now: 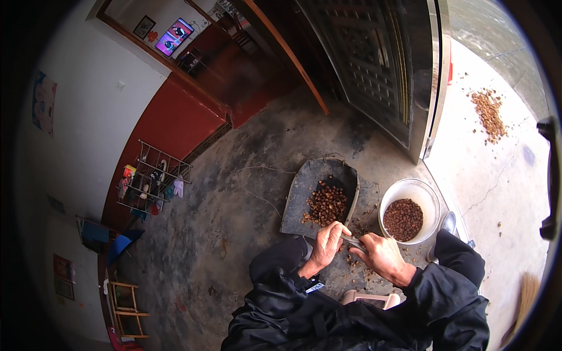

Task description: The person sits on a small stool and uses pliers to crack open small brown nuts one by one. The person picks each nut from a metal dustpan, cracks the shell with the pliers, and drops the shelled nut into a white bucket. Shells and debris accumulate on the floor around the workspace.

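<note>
My right hand [383, 255] is closed around a metal hand tool [354, 242], perhaps pliers or a cutter, whose far end reaches my left hand [326, 244]. The left fingers are bent near the tool's tip; whether they pinch a nut there cannot be told. Just beyond the left hand, brown round nuts or seeds [327, 202] lie with shell bits in a dark scoop-shaped basket [300, 193]. To the right of it stands a white plastic bucket [432, 202], partly filled with smaller brown kernels or nuts [403, 219].
Shell bits [354, 263] litter the concrete floor around a pink stool [371, 296] below my hands. An open metal door [377, 66] stands ahead, with a brown heap [488, 115] outside. A shoe rack [151, 180] and a wooden frame [127, 309] are at the left, a broom [523, 302] lower right.
</note>
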A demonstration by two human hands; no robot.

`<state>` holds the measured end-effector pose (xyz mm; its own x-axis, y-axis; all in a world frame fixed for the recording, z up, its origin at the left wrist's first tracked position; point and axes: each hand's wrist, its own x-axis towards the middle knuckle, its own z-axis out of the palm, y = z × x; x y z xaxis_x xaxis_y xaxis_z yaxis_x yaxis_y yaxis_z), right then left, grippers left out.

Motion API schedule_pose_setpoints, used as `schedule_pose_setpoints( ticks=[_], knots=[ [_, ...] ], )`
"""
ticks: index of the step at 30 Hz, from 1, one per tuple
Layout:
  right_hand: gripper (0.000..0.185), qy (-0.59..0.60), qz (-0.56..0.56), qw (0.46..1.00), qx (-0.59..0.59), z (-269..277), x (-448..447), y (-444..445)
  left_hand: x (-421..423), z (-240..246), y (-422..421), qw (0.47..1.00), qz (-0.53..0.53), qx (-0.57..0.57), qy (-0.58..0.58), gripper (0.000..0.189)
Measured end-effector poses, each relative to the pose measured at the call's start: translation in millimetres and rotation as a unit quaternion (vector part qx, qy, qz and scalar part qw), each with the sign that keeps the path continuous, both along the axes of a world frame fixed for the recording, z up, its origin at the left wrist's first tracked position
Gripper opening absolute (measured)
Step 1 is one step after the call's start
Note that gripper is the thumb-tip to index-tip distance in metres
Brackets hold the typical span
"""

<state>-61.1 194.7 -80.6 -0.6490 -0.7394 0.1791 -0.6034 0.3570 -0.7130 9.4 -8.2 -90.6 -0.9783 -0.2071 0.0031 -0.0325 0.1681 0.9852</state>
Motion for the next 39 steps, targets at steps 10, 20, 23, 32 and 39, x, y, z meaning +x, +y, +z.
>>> schedule_pose_setpoints(
  ticks=[10,20,23,32,39],
  knots=[
    [0.04,-0.026,0.013,0.999,-0.024,-2.4,-0.1,3.4,0.9,1.8,-0.5,1.0,-0.014,-0.012,0.005,0.045],
    [0.041,-0.07,0.036,0.996,-0.035,2.3,-1.6,6.6,3.8,2.8,-2.3,1.0,-0.018,-0.011,0.003,0.044],
    [0.042,-0.082,0.044,0.995,-0.031,2.1,-2.5,7.1,3.5,1.9,-2.5,1.0,-0.019,-0.012,0.007,0.044],
    [0.048,-0.157,0.084,0.983,-0.044,-2.7,-6.2,8.8,5.0,3.3,-2.7,0.999,-0.022,-0.025,0.033,0.043],
    [0.046,-0.156,0.105,0.98,-0.06,-6.6,-8.2,9.1,8.0,-1.2,-4.7,0.998,-0.025,-0.028,0.046,0.043]
  ],
)
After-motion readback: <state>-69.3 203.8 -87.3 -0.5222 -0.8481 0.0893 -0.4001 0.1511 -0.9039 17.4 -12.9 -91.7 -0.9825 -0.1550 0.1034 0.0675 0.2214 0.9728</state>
